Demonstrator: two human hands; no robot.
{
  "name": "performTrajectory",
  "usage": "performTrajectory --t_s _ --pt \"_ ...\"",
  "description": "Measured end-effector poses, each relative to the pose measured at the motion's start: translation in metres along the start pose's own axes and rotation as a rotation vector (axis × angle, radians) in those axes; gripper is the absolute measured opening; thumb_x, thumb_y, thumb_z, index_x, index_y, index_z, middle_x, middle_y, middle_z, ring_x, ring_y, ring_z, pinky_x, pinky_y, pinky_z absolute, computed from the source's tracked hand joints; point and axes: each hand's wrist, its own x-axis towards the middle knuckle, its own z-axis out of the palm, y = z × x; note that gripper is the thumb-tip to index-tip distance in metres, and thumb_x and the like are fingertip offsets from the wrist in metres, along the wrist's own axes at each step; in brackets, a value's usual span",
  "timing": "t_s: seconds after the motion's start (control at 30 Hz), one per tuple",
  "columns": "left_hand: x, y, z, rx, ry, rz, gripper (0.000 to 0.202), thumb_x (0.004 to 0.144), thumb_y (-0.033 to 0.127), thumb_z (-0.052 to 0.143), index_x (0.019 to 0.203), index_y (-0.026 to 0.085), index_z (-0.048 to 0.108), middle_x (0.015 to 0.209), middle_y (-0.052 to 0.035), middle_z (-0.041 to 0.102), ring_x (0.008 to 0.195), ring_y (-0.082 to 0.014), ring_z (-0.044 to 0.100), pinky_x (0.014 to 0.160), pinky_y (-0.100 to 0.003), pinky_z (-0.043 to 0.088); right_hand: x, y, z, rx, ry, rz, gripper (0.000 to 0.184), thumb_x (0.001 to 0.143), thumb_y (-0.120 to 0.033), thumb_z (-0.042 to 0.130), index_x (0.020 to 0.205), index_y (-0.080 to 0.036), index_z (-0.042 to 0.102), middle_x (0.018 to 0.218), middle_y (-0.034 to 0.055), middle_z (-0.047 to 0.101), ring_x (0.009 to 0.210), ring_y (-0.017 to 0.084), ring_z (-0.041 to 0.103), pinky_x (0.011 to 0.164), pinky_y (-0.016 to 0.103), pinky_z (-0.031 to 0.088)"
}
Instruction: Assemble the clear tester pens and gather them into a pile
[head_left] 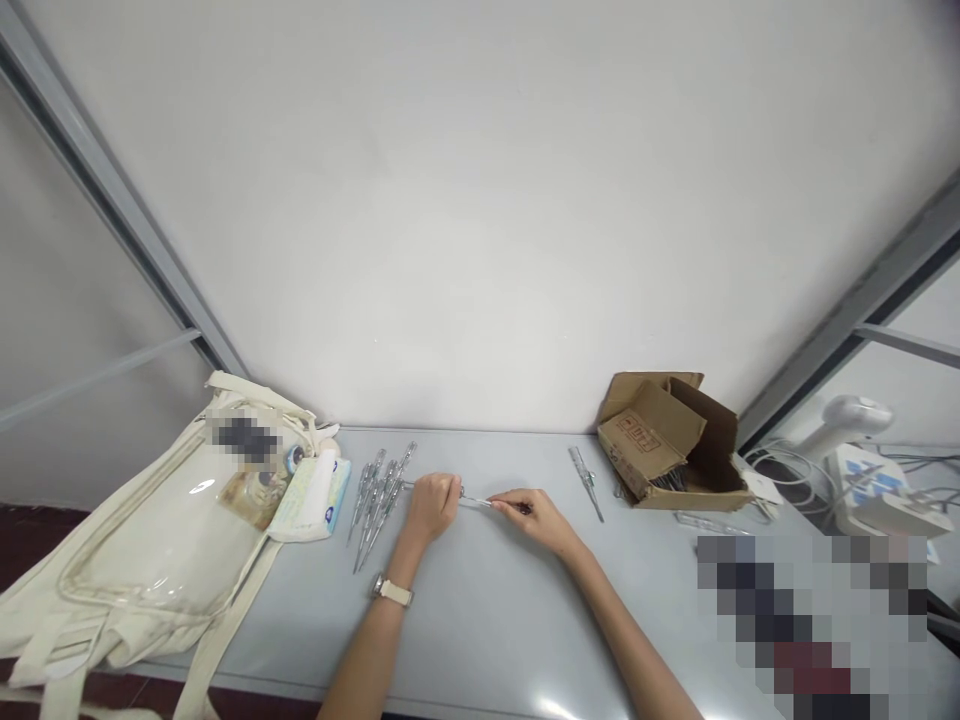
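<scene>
My left hand (pixel 434 508) is closed in a fist around a slim screwdriver (pixel 477 501), and a thin metal end sticks out on its left side. My right hand (pixel 531 515) pinches the right end of the same tool, with something dark showing between the fingers. Part of the tool is hidden by both hands. Left of my left hand, several clear-handled screwdrivers (pixel 381 497) lie in a loose pile on the grey table (pixel 487 620). Another clear-handled screwdriver (pixel 586 484) with a bit of green lies alone to the right of my right hand.
An opened cardboard box (pixel 652 440) with dark thin pieces inside stands at the back right. A tissue pack (pixel 311 500) and a cream bag (pixel 150 540) lie at the left. Cables and a white power strip (pixel 877 490) are far right, near a blurred patch. A wall rises behind.
</scene>
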Motion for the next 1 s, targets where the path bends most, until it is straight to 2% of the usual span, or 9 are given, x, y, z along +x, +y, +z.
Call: performTrajectory --t_s 0.17,0.33,1.0 --pt "0.0009 -0.0003 -0.0009 -0.003 -0.003 -0.031 0.050 0.099 0.024 0.022 0.068 0.017 0.060 0.066 -0.0065 0.064 0.065 -0.0162 0.059 0.062 -0.028 0.032 0.0015 -0.0007 0.0006 -0.032 0.059 -0.034 0.036 0.091 -0.047 0.051 0.101 -0.021 0.074 0.100 0.0077 0.073 0.082 0.020 0.064 0.074 0.031 0.048" --pt "0.0009 -0.0024 -0.0019 0.007 -0.008 -0.059 0.050 0.099 0.025 0.022 0.067 0.017 0.060 0.067 -0.0066 0.065 0.064 -0.0166 0.059 0.061 -0.028 0.030 0.0002 -0.0015 -0.0057 -0.064 0.115 -0.056 0.032 0.089 -0.046 0.056 0.099 -0.022 0.074 0.088 0.0056 0.070 0.069 0.015 0.058 0.067 0.028 0.045" --pt "0.0008 -0.0004 -0.0013 0.024 -0.048 -0.064 0.050 0.099 0.025 0.022 0.068 0.017 0.061 0.065 -0.0062 0.065 0.063 -0.0162 0.059 0.060 -0.027 0.030 0.0000 0.0007 -0.0073 -0.063 0.064 -0.064 0.030 0.088 -0.043 0.057 0.101 -0.023 0.075 0.086 0.0052 0.068 0.072 0.015 0.058 0.066 0.027 0.044"
